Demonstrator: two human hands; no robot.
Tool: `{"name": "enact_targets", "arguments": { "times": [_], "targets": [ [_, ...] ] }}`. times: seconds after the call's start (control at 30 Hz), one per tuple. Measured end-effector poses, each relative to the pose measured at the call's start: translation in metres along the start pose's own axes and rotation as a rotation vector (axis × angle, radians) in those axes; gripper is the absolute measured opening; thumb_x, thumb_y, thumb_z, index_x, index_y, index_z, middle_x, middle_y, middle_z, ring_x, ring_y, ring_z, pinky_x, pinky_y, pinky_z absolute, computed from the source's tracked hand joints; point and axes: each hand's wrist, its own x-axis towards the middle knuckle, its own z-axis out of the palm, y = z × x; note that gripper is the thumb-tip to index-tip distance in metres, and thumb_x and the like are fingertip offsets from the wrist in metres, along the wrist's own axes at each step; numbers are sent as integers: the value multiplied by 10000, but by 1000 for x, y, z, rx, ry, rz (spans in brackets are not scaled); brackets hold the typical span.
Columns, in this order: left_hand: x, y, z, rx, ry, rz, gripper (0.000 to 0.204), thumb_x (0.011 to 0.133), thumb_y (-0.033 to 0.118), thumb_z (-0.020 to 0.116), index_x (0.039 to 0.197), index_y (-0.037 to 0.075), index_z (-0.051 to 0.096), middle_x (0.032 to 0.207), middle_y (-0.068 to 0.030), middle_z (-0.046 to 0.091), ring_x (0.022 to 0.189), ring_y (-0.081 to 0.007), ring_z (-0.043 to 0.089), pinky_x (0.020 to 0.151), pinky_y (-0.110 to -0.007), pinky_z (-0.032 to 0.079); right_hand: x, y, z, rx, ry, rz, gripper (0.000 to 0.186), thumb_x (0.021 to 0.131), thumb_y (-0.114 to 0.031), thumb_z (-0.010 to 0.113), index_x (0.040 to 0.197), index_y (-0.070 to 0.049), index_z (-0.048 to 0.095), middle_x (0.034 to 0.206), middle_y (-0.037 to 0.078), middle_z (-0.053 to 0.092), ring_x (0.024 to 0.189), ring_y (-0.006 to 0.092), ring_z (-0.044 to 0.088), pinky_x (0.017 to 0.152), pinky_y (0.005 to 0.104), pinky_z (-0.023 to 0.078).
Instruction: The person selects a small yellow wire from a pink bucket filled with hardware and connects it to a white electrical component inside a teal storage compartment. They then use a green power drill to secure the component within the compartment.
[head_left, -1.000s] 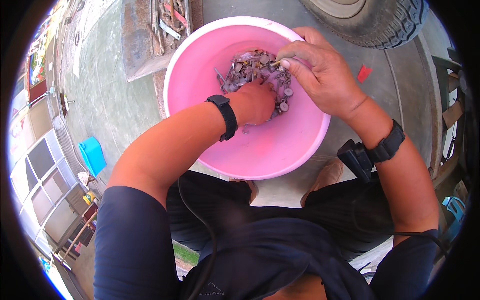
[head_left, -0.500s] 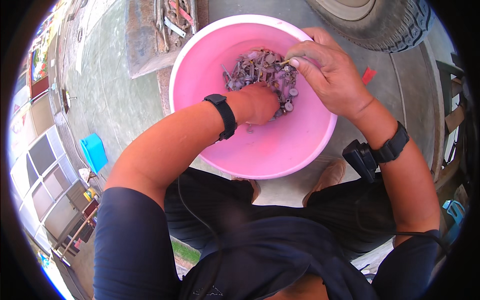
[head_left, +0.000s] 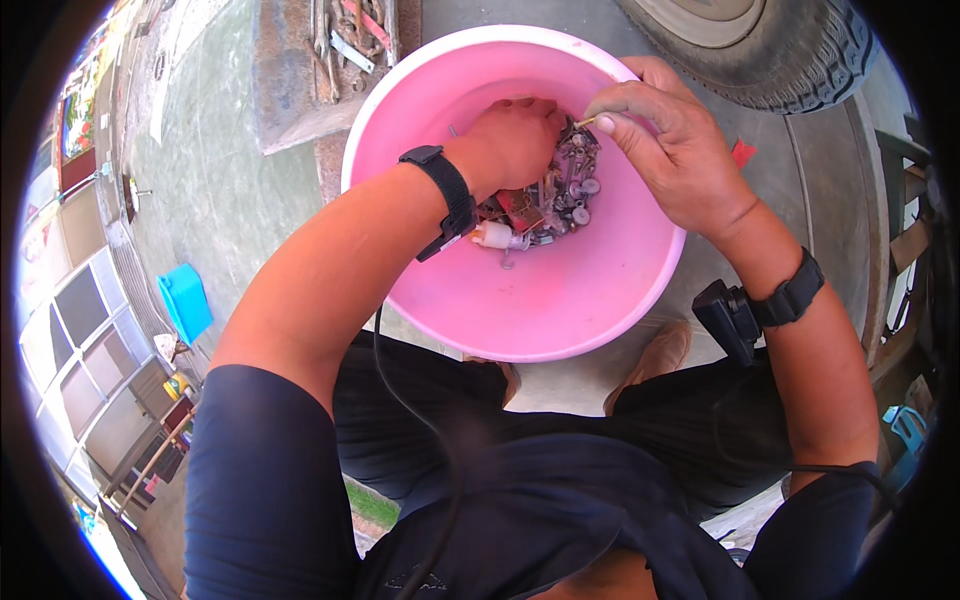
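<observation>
We see bright, soft daylight, palest toward nine o'clock; straight lines bow near the outer edge (blue-fringed there), and faint haze smudges the dark clothing (head_left: 560, 500) at six o'clock.

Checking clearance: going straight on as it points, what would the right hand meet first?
Likely the left hand, ahead of the right hand; depth is unclear, so it might pass above.
</observation>
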Motion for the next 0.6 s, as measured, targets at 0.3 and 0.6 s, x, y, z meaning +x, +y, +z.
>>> {"name": "enact_targets", "arguments": {
  "times": [0.3, 0.6],
  "targets": [
    [29, 22, -4, -30, -388, -13, 436, 915, 159, 573, 1344, 94, 611, 1389, -107, 591, 1341, -293, 513, 1095, -474, 415, 0, 2, -3, 15, -5, 17, 123, 956, -96, 631, 1053, -79, 706, 1124, 126, 613, 1005, 286, 635, 889, 361, 515],
    [5, 43, 9, -5, -429, 196, 322, 890, 182, 584, 1189, 146, 699, 1217, -102, 679, 1173, -333, 620, 1021, -539, 428, 1, 2, -1, 46, 12, 11, 134, 952, -95, 630, 1061, -81, 706, 1122, 126, 614, 1020, 290, 633, 897, 360, 515]
  ]
}}
